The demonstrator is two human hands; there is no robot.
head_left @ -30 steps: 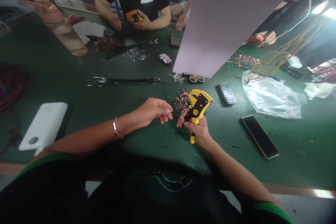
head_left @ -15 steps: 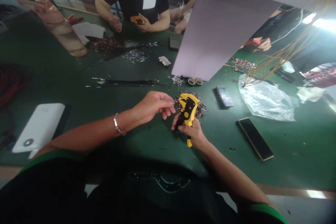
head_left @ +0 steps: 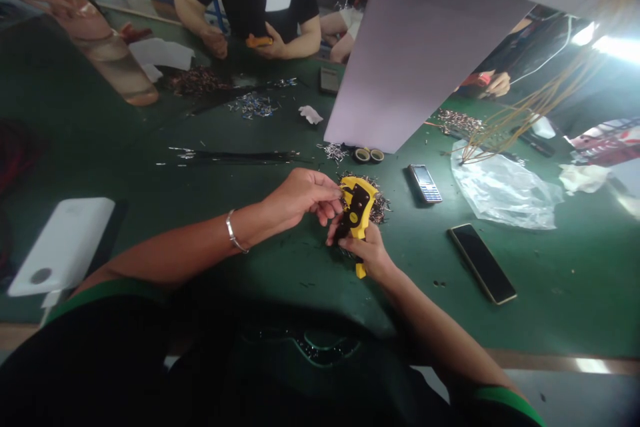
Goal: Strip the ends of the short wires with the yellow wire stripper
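Green worktop [head_left: 150, 213] across the whole view, with an upright grey panel [head_left: 425, 47] beyond the right hand's grip. Clear plastic bag [head_left: 503, 193] to the right of that grip, under a bundle of tan wires [head_left: 540, 107]. White power bank [head_left: 63, 247] well left of the grip. Smartphone [head_left: 481, 263] and keypad phone [head_left: 425, 183] to the right, apart from each other. Right hand [head_left: 363, 250]: grip closed around the handle of a yellow wire stripper [head_left: 356, 217], head tilted up and away. Left hand [head_left: 305, 197]: fingers [head_left: 334, 203] curled, at the stripper's upper end; any wire there too small to tell. Pile of cut wire bits [head_left: 380, 208] just behind the stripper. Two tape rolls [head_left: 367, 155] beyond the pile.
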